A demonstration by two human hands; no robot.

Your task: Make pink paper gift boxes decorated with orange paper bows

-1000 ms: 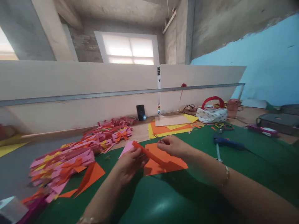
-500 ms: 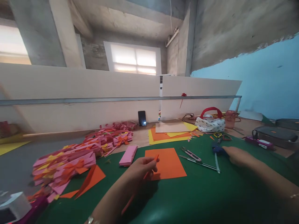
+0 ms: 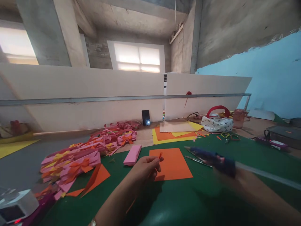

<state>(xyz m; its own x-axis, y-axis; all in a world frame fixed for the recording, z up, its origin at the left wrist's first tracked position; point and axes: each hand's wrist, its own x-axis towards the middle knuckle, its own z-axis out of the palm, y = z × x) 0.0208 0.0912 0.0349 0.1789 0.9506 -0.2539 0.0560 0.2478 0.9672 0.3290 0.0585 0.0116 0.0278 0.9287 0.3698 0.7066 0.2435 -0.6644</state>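
Observation:
My left hand (image 3: 147, 168) is pinched on a thin orange paper strip (image 3: 160, 155), whose end pokes up past the fingertips. Beneath those fingers, on the green mat, lies a square orange paper sheet (image 3: 175, 164). In my right hand (image 3: 235, 182), smeared by motion, is a blue glue gun (image 3: 216, 160). Its nozzle points left over the mat, and a clear glue stick (image 3: 270, 173) trails from its back. Partly covered by the glue gun is a slim metal tool (image 3: 197, 160). A folded pink paper stack (image 3: 133, 155) rests left of the sheet.
Pink, orange and yellow paper bows (image 3: 82, 160) are heaped at left. A phone (image 3: 145, 117) leans on the white partition. Behind the sheet are coloured papers (image 3: 160, 138); at right stand a white bag (image 3: 217, 124) with a red handle and a pink bottle (image 3: 238, 119).
My right hand has lifted the glue gun off the mat and brought it left and nearer. My left hand keeps its pinch on the strip. The view has shifted slightly.

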